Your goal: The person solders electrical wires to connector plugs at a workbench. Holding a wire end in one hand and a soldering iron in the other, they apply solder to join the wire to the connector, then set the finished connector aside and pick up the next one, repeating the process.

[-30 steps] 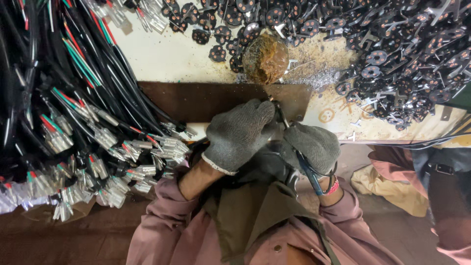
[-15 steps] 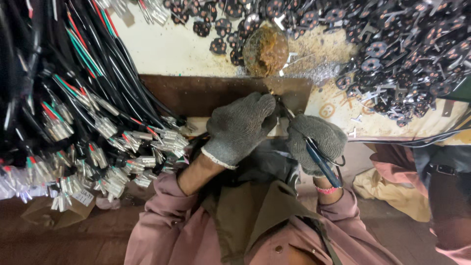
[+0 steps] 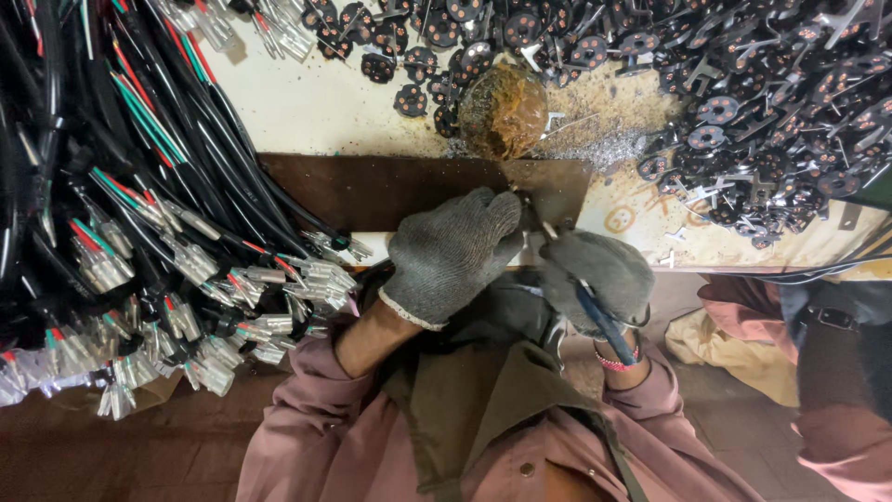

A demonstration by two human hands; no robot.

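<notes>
A pale, scuffed workbench (image 3: pixel 307 107) fills the upper part of the view, with a dark brown plate (image 3: pixel 372 191) lying along its near edge. At the right end of that plate both gloved hands meet. The left hand (image 3: pixel 455 251), in a grey knit glove, is curled nearly closed with its fingertips pressed down at the plate's edge on a small metal piece (image 3: pixel 522 198) that is mostly hidden; what it is cannot be told. The right hand (image 3: pixel 595 279), also in a grey glove, is closed around a tool with blue handles (image 3: pixel 604 321), whose tip points up toward the same spot beside the left fingertips.

Just beyond the plate sits one rusty brown round lump (image 3: pixel 504 110), with metal shavings (image 3: pixel 604 139) scattered to its right. One heap of small black round discs (image 3: pixel 762 93) with metal tabs covers the far right corner and far edge, too many to count. One thick bundle of black cables (image 3: pixel 102 186) with red and green wires and clear end plugs spreads over the left side, spilling past the near edge.

Compared with half a second earlier, the hands sit at the same place on the plate; the tool's handles stand a little lower and closer to the wrist.
</notes>
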